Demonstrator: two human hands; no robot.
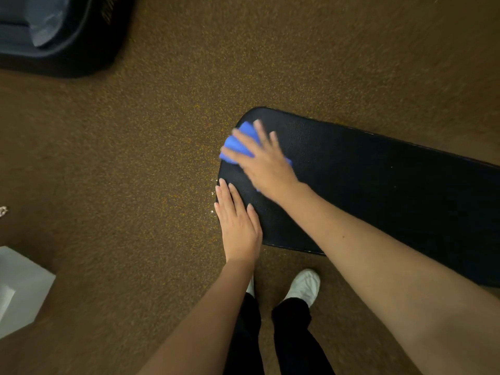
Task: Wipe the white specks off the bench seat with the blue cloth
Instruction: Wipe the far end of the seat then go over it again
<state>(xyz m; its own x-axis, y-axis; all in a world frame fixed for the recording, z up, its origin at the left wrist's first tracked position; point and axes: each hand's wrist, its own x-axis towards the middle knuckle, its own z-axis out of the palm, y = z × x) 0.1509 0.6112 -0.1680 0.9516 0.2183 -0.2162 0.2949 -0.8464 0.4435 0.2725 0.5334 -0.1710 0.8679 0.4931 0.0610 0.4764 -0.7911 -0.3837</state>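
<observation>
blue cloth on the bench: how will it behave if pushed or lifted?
The blue cloth is bunched in soft folds under the right hand, so likely floppy and light. Pressed flat by straight fingers, it probably slides easily over the smooth black bench seat.

There were two hands, left (238, 226) and right (266, 163), one blue cloth (238, 143), one black bench seat (378, 190), two white shoes (304, 286), one dark bin (67, 36) and one white box (21, 288).
</observation>
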